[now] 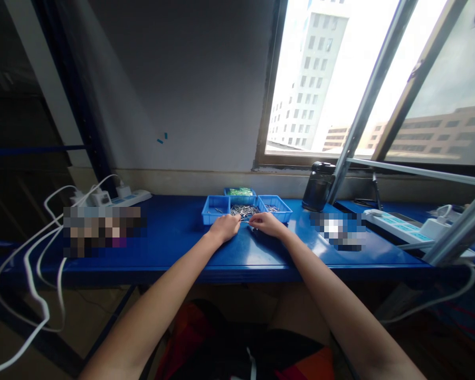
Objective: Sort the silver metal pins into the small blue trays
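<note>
On the blue table (174, 245), blue trays (210, 218) flank a metal pile (243, 211), just in front of which the left hand (225, 228) curls, its grip unclear, and the right hand (267, 224) pinches a slim metal piece (245, 221).

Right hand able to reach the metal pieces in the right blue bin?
Likely yes: the right hand is close to the right blue bin, whose open top leaves the metal pieces uncovered.
</note>
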### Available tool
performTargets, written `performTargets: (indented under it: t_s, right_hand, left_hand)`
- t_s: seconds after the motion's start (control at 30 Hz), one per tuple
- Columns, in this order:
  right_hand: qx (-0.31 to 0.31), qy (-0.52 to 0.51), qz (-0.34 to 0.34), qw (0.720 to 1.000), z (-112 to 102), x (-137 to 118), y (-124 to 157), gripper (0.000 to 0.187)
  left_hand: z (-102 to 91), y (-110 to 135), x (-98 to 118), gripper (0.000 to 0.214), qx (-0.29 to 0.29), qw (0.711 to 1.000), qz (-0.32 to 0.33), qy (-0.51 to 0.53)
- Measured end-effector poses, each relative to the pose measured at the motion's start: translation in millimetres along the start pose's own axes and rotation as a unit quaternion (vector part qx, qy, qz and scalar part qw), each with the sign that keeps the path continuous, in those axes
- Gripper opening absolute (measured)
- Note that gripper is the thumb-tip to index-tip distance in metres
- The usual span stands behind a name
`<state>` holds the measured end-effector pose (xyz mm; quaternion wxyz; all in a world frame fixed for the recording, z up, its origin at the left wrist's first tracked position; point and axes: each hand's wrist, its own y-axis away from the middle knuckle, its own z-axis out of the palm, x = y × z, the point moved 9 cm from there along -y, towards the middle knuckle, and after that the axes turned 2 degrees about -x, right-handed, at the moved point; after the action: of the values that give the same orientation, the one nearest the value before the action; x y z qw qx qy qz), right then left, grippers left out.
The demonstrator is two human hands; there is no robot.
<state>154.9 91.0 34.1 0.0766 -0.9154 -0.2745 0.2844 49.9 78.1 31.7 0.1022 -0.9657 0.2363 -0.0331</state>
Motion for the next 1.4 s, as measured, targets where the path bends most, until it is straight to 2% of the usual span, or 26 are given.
performTargets:
  t_s: [0.6, 1.0, 1.4]
  right_hand:
    - [0.003, -0.007, 0.004, 1.000, 0.2, 1.7, 0.0, 0.017]
    - [0.004, -0.039, 0.033, 0.999, 0.2, 4.1, 0.6, 0.031]
    - [0.008, -0.019, 0.000, 1.000, -1.8, -3.9, 2.3, 0.021]
  left_hand:
    - [1.6, -2.0, -0.8, 0.021, -0.002, 1.000, 0.003, 0.005]
    - [-3.3, 2.6, 1.3, 0.035, -0.005, 1.000, -0.013, 0.008]
    - [-6.0, 3.3, 2.5, 0.026, -0.002, 1.000, -0.005, -0.003]
